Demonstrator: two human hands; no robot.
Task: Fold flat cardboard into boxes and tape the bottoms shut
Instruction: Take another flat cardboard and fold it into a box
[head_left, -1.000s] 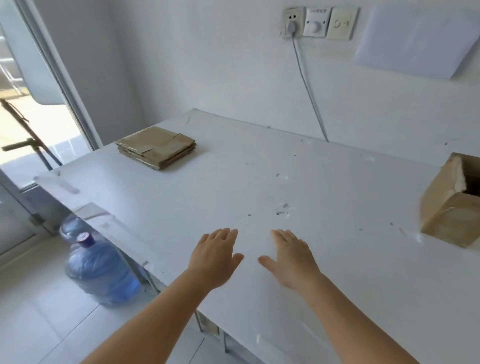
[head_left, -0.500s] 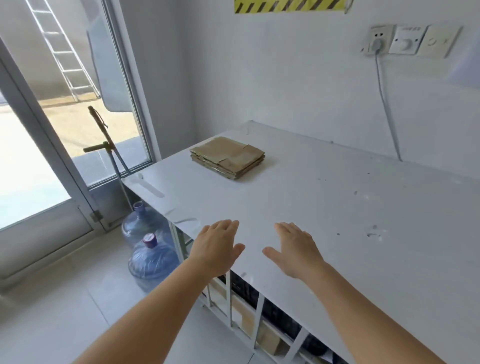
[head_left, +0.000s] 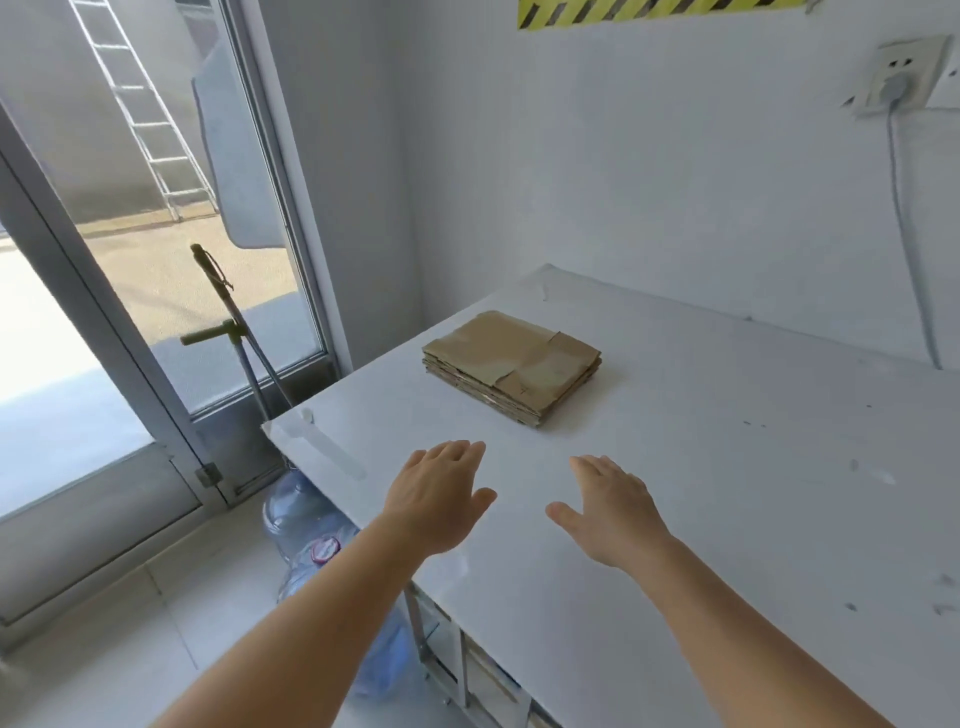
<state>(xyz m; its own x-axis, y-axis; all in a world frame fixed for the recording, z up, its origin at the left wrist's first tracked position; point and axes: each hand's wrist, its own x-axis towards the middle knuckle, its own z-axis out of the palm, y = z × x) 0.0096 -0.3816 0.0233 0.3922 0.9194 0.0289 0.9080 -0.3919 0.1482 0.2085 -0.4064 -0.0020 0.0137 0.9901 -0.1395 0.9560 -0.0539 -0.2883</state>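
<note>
Head view: left hand (head_left: 435, 496) and right hand (head_left: 613, 506) spread flat, fingers straight, palms down over white counter (head_left: 727, 467), holding nothing (contact w/ surface unclear). Stack of flat brown cardboard sheets (head_left: 511, 366) lies just ahead of both hands, untouched.

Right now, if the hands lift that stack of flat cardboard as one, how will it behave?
The stack of flat cardboard looks stiff and probably light: thin corrugated sheets lying flat. Its layers sit loose and slightly uneven at the edges, so they may slide apart. The top sheet's torn flap could catch.
</note>
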